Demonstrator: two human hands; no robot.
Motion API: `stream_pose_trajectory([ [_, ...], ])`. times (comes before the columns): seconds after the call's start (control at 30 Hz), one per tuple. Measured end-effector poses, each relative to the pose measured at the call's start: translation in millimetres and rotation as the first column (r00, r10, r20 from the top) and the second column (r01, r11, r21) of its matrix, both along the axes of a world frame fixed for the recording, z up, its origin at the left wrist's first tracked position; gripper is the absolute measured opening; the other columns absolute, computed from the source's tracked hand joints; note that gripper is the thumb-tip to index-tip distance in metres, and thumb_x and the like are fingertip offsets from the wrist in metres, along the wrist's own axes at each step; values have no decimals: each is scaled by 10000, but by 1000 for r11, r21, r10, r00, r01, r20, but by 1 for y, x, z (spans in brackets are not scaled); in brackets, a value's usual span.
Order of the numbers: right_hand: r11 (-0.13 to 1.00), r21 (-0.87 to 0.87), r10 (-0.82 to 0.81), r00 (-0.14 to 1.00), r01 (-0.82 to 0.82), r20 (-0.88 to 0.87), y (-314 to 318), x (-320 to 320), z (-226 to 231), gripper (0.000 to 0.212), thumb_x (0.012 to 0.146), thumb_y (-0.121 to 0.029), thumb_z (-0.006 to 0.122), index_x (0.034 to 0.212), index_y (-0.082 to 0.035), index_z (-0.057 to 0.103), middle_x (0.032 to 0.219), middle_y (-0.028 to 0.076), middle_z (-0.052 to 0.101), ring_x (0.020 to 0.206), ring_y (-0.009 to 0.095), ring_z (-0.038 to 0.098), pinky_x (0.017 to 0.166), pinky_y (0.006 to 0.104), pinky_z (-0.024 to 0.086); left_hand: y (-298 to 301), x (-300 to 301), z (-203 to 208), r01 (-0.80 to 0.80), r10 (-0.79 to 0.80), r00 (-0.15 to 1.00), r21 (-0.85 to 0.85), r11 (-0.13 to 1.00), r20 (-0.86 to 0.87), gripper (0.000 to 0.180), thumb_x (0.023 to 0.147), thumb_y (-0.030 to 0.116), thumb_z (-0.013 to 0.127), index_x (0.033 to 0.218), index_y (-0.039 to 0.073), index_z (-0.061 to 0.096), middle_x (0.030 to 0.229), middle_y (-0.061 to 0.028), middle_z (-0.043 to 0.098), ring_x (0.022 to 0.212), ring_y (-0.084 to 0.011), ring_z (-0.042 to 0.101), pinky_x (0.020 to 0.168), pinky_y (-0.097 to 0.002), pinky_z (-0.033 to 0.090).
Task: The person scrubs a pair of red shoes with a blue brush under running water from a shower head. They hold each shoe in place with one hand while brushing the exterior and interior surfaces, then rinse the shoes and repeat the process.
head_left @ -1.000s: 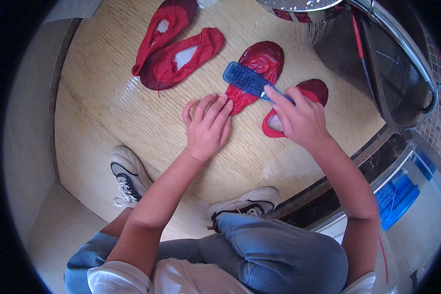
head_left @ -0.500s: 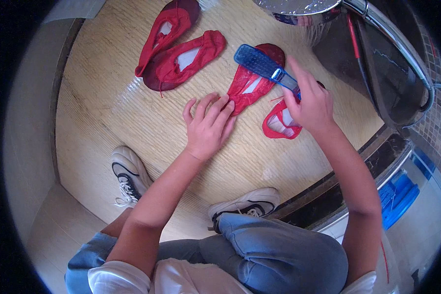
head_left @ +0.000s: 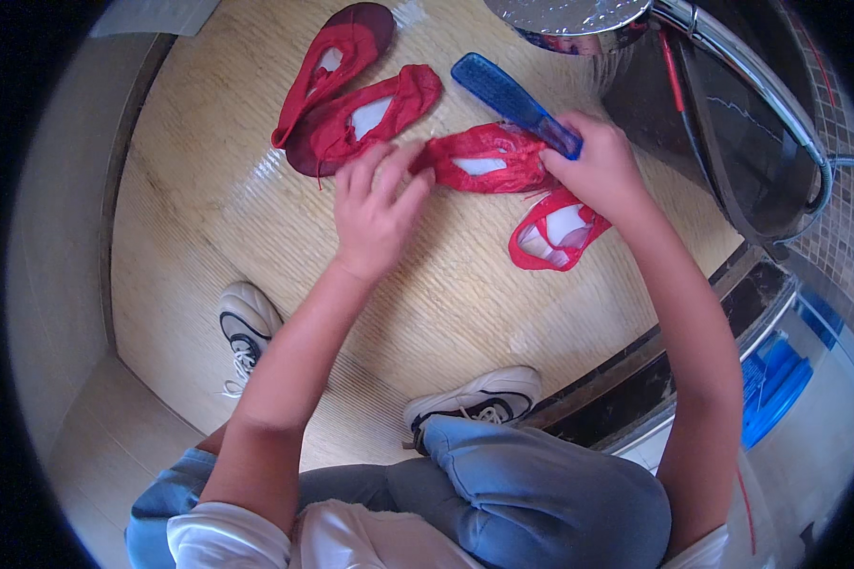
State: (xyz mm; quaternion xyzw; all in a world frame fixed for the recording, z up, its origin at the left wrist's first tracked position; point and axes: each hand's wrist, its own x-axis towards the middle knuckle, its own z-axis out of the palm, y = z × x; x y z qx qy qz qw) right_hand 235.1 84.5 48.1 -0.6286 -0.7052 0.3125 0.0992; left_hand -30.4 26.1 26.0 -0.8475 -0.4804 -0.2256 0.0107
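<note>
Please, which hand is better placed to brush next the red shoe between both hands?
Right, probably: the right hand holds the blue brush close to that red shoe; the left hand, near the shoe's left end, holds no brush.

Free to pass low over the bare floor [head_left: 465, 284] mid-frame, between left forearm [head_left: 299, 360] and right forearm [head_left: 678, 294], above the right sneaker [head_left: 479, 391], and likewise at centre left, between wall [head_left: 71, 237] and left forearm. Barred across the upper middle by the red pair [head_left: 327, 133], left hand [head_left: 378, 211], middle shoe [head_left: 484, 142], and right hand [head_left: 595, 166] with raised brush [head_left: 503, 90], save for a slim gap near the top edge between pair and brush. Blocked at upper right by chrome disc [head_left: 574, 11] and tube [head_left: 764, 90], with just a wedge of floor below, between right forearm and dark ledge [head_left: 731, 303].
</note>
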Motion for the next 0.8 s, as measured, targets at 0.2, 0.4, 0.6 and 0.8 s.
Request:
stream_pose_trajectory([
  [0.2,843,-470,-516,636,261,-574,-54,-9,9,218,824,-110,742,969,-5,618,884,83,695,749,143,659,690,316,532,66,15,20,71,-77,996,128,989,41,269,731,116,682,993,173,704,1110,-12,650,1047,-232,588,875,-393,425],
  [0.4,731,-598,-665,540,328,-516,-105,-18,0,270,873,-112,724,1079,3,593,868,32,644,784,97,622,710,235,510,76,41,15,74,-78,995,60,995,64,377,762,87,650,1133,153,650,1190,-46,624,1118,-272,562,947,-424,416],
  [0.6,867,-290,-499,697,406,-515,-92,8,2,440,925,-78,634,1336,-25,484,906,16,604,813,65,557,669,246,463,-25,55,2,120,-90,988,-261,958,124,368,785,156,675,1148,111,635,1220,-74,592,1169,-294,527,979,-450,407],
  [0.8,967,251,64,997,-52,-39,-59,21,6,438,891,-160,616,1326,-201,588,863,101,598,673,261,627,596,347,511,-60,38,-14,59,-69,997,-257,965,-29,464,751,170,632,1212,113,626,1280,-62,578,1222,-259,508,1008,-446,397],
])
